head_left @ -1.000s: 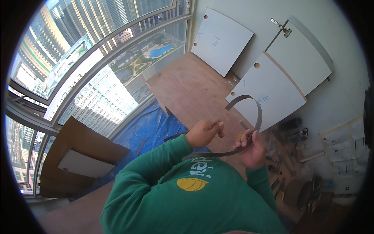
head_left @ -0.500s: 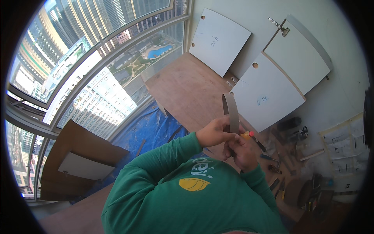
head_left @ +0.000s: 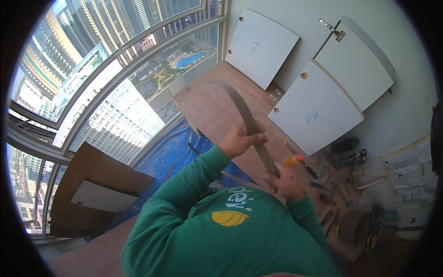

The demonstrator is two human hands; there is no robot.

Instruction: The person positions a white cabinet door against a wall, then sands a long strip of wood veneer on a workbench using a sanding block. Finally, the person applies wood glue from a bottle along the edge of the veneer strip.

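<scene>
Wooden floor (head_left: 210, 104) carries a blue tarp (head_left: 173, 154), scattered tools (head_left: 332, 194) and an orange-handled screwdriver (head_left: 300, 162)

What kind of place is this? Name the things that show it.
Probably a high-rise flat during furniture fitting: tall curved windows over towers, white drilled cabinet panels against the wall, scattered hand tools on the wooden floor.

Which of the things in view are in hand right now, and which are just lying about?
In hand:
- grey strip, gripped by left hand and right hand

Lying about:
- white panels against the wall
- orange-handled screwdriver
- tools on the floor
- blue tarp
- brown board by the window
</scene>
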